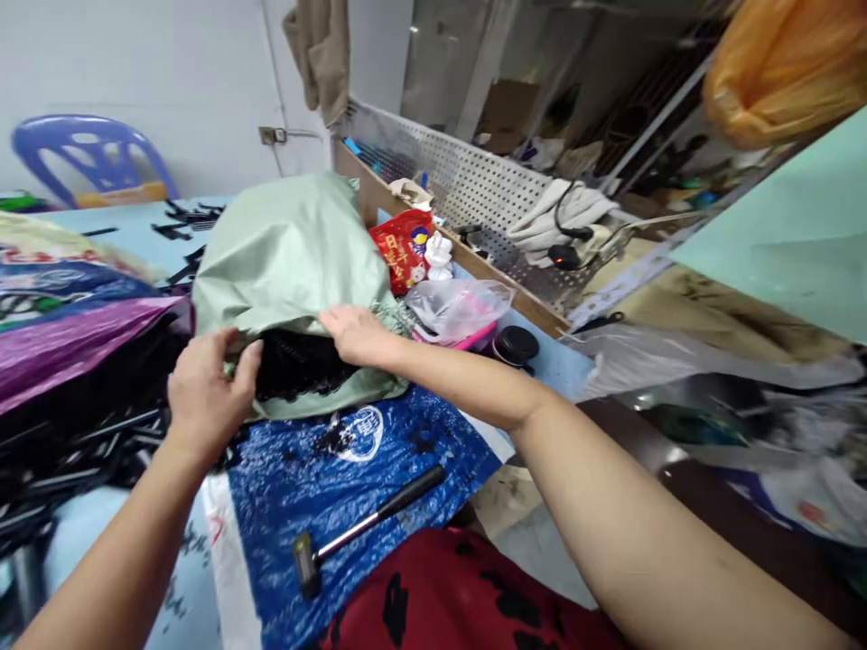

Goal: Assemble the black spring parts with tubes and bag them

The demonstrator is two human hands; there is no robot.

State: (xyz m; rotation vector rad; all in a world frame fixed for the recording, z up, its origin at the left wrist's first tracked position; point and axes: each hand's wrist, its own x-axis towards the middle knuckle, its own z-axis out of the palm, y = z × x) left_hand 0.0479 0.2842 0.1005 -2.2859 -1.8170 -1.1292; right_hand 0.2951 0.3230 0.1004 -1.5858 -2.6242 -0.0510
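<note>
A pale green cloth bag point(291, 244) lies bulging on the table with its mouth towards me. Small black pieces point(298, 361) fill the dark opening. At the left side of the mouth, my left hand point(207, 388) is closed on the bag's edge, thumb uppermost. My right hand point(356, 334) pinches the upper rim from the right, its fingertips partly hidden in the cloth. Beneath the bag is a blue plastic sheet point(284, 487) with black bits scattered on it. A hammer point(369, 524) with a black grip rests on that sheet, close to my body.
Black rod-like parts point(81, 469) are heaped at left beside a purple-and-white printed sack point(81, 334). Along the right are a red packet point(405, 248), a clear plastic bag point(461, 307), a black-lidded jar point(515, 346) and a perforated metal panel point(461, 171). A purple chair point(95, 149) stands behind.
</note>
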